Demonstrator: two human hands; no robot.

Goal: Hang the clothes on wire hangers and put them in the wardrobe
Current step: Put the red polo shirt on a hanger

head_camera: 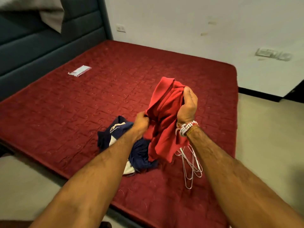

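Both hands grip red garment (162, 112) bunched above mattress (82, 112): right hand (187, 104) high, left hand (141, 123) low; best find shoulders before reaching for wire hangers (191, 163)

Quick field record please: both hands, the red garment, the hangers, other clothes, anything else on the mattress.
red garment: held above the mattress, not yet hung
left hand: grips its side
right hand: grips its bunched top
wire hangers: bunched on the mattress, untouched
navy and white clothes: heaped on the mattress, left of the hangers
plastic packet: on the mattress near the headboard
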